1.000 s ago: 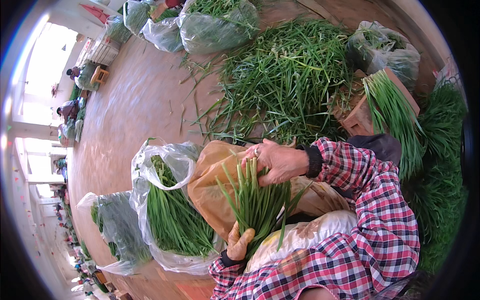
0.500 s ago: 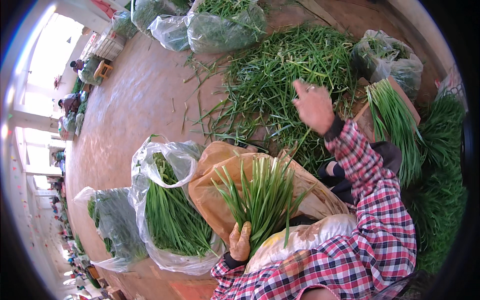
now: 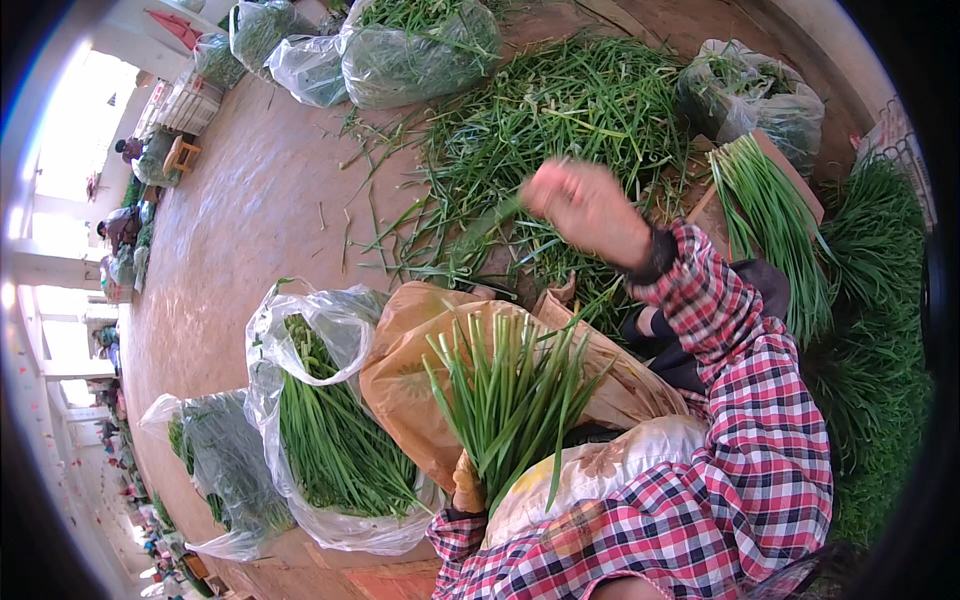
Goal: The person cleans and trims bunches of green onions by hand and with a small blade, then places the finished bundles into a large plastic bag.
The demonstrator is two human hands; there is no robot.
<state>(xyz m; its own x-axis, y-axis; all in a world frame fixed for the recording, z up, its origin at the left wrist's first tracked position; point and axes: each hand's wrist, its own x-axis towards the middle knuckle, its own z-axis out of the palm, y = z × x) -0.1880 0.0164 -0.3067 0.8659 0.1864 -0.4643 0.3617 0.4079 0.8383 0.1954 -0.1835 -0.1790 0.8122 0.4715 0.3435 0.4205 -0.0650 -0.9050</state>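
My left hand [image 3: 467,487] is wrapped around the lower part of a bunch of garlic chives [image 3: 510,390] over my lap, its pale cut ends pointing away from me. My right hand [image 3: 588,208], smeared by motion, is closed above the far heap of loose chive leaves [image 3: 570,110]. A blurred green streak of chive leaves [image 3: 485,225] trails from its fingers to the left. Under the bunch, a brown plastic sheet [image 3: 410,350] covers my knees. Left of it stands an open clear plastic bag [image 3: 265,400] packed with chives.
A second filled bag [image 3: 235,460] stands farther left. Trimmed chives [image 3: 765,215] lie on a board at the right, beside a large green pile [image 3: 870,400]. Stuffed bags [image 3: 420,60] stand at the far side, another bag [image 3: 765,100] at far right. Other people [image 3: 122,225] sit along the left.
My right hand has swung left over the loose heap and its fingers have folded in, with a green streak beside them. My left hand keeps the bunch in its grip. The view has shifted slightly.
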